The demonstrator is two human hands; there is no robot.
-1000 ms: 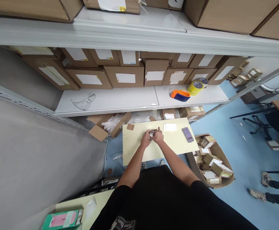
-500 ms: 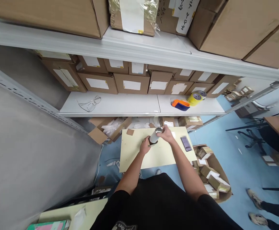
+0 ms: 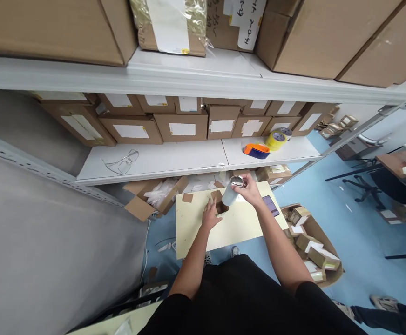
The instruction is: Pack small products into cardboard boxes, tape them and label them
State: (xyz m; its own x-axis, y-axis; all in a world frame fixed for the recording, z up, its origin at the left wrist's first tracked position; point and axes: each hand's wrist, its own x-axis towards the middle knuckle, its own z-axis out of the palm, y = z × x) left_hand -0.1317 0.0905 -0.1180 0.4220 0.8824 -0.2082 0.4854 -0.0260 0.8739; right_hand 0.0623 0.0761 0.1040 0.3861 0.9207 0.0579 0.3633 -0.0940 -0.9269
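A white cylinder with a shiny metallic rim, looking like a tumbler [image 3: 229, 194], is in my right hand [image 3: 249, 190]. My fingers pinch it near its upper end, and it leans with its lower end at the mouth of a small open cardboard box [image 3: 221, 208]. My left hand [image 3: 210, 215] is at the near left side of this box, fingers along the wall and thumb across the front. Both are over the pale yellow table [image 3: 192, 230]. The inside of the box is mostly dark.
A phone [image 3: 270, 205] lies on the table's right. A large carton of small boxes [image 3: 323, 237] stands on the floor at right. Behind are a shelf with glasses [image 3: 123, 163] and tape rolls [image 3: 275, 140], and an open carton of white pieces [image 3: 161, 191]. Another person's legs [image 3: 381, 316] show lower right.
The tumbler has shifted slightly right and leans away from the box's left side, showing more of the box's interior. My left hand's fingers have straightened along the box. The camera view has turned a little.
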